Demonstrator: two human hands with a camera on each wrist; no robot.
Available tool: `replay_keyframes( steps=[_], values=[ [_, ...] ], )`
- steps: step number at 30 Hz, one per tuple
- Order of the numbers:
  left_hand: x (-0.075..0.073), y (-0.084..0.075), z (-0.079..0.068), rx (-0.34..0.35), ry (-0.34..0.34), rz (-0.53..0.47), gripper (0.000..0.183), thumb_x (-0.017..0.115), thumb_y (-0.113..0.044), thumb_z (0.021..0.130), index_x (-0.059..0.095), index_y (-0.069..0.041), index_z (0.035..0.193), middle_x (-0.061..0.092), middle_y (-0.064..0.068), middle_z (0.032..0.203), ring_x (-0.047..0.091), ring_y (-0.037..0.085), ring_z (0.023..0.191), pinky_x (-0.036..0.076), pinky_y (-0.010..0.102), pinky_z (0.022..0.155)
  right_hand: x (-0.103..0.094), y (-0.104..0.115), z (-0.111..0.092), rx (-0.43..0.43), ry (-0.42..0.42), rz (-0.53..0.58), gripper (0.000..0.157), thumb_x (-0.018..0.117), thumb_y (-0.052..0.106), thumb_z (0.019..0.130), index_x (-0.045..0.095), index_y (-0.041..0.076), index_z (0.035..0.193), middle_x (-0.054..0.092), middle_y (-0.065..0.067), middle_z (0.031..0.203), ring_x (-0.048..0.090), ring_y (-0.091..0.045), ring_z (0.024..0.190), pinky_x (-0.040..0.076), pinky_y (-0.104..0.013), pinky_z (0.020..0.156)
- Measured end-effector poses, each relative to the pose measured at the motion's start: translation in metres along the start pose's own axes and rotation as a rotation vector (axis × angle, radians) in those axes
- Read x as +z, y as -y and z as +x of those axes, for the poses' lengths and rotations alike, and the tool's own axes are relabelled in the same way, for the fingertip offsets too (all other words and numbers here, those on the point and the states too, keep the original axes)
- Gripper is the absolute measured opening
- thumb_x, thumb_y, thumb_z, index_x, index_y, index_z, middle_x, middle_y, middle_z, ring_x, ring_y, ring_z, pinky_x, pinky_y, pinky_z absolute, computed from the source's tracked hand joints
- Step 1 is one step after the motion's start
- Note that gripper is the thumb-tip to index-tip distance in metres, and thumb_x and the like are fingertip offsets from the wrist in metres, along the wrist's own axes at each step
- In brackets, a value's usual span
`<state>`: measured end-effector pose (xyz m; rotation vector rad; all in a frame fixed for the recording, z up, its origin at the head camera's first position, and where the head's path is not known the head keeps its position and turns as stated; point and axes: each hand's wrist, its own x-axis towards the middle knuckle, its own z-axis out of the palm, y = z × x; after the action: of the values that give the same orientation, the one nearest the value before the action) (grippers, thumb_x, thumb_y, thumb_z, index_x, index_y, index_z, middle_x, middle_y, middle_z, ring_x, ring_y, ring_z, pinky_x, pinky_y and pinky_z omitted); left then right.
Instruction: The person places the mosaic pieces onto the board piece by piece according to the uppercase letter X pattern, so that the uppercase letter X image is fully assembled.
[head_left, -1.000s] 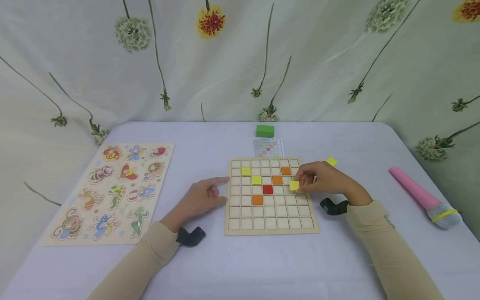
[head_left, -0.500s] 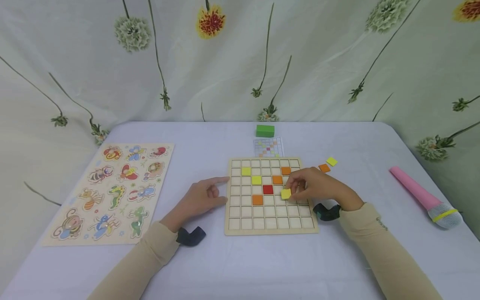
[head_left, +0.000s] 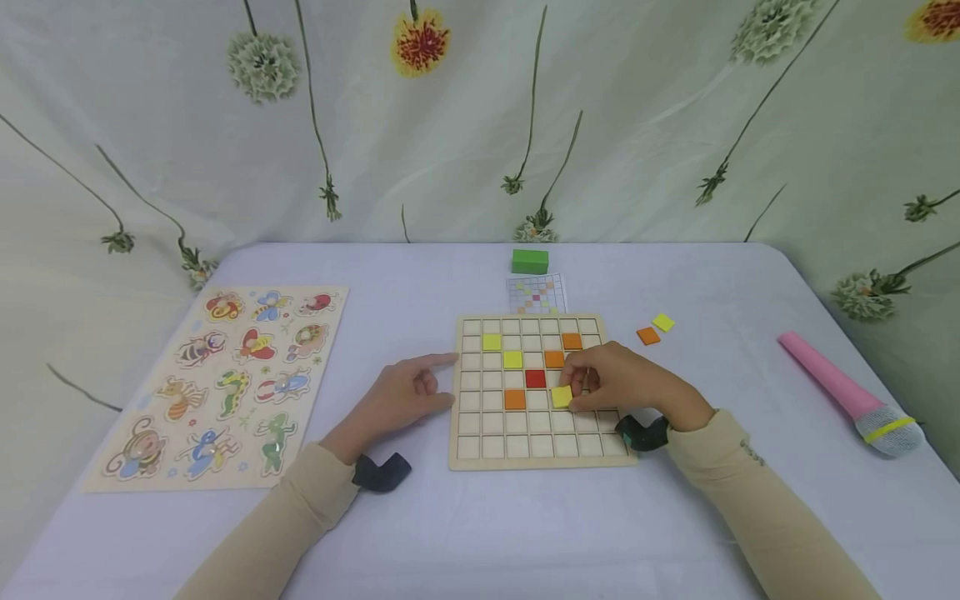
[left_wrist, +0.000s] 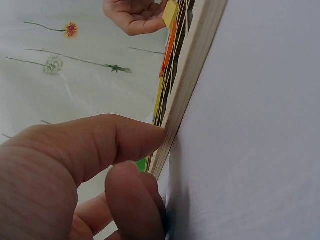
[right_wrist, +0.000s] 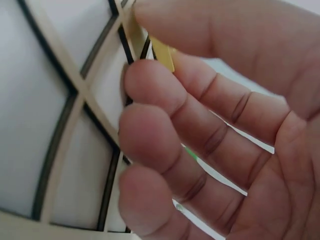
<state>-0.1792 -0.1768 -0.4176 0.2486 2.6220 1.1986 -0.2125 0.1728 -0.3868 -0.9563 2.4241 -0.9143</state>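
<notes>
A wooden grid board [head_left: 480, 463] lies flat on the table. My right hand [head_left: 633, 385] pinches a yellow square tile [head_left: 562, 397] between thumb and fingers over a cell right of centre; the right wrist view shows the tile's edge [right_wrist: 163, 54] tilted between them. The board carries a red tile [head_left: 536, 379], two yellow-green tiles [head_left: 492, 342] and several orange tiles [head_left: 515, 400] in diagonal lines. My left hand [head_left: 397, 400] touches the board's left edge with index finger and thumb extended, the other fingers bent inward. In the left wrist view, the thumb [left_wrist: 135, 137] meets the wooden rim.
An orange tile [head_left: 648, 336] and a yellow tile [head_left: 663, 322] lie right of the board. Behind it are a printed pattern card [head_left: 536, 295] and a green block [head_left: 530, 262]. An insect puzzle board [head_left: 255, 400] lies left, a pink toy microphone [head_left: 832, 379] right.
My right hand has carried the yellow tile leftward and toward me across the board, uncovering the loose orange tile. The left hand stays at the board's edge.
</notes>
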Motion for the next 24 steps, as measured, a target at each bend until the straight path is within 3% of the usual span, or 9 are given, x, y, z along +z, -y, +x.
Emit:
replay_keyframes(
  steps=[15, 24],
  values=[
    [0.001, 0.001, 0.001, 0.005, -0.005, 0.012, 0.062, 0.080, -0.012, 0.094, 0.061, -0.005, 0.152, 0.062, 0.004, 0.083, 0.055, 0.017, 0.065, 0.046, 0.031, 0.065, 0.004, 0.004, 0.002, 0.017, -0.002, -0.023, 0.018, 0.087, 0.004, 0.087, 0.073, 0.007, 0.099, 0.062, 0.007, 0.082, 0.055, -0.011, 0.072, 0.047, -0.025, 0.069],
    [0.001, 0.003, 0.001, 0.008, -0.004, 0.008, 0.062, 0.080, -0.012, 0.094, 0.060, -0.005, 0.153, 0.063, 0.003, 0.083, 0.056, 0.017, 0.064, 0.046, 0.031, 0.065, -0.006, -0.001, -0.003, 0.028, 0.001, 0.029, 0.021, 0.085, 0.007, 0.090, 0.077, 0.004, 0.110, 0.066, 0.004, 0.088, 0.060, -0.014, 0.075, 0.050, -0.027, 0.071]
  ],
)
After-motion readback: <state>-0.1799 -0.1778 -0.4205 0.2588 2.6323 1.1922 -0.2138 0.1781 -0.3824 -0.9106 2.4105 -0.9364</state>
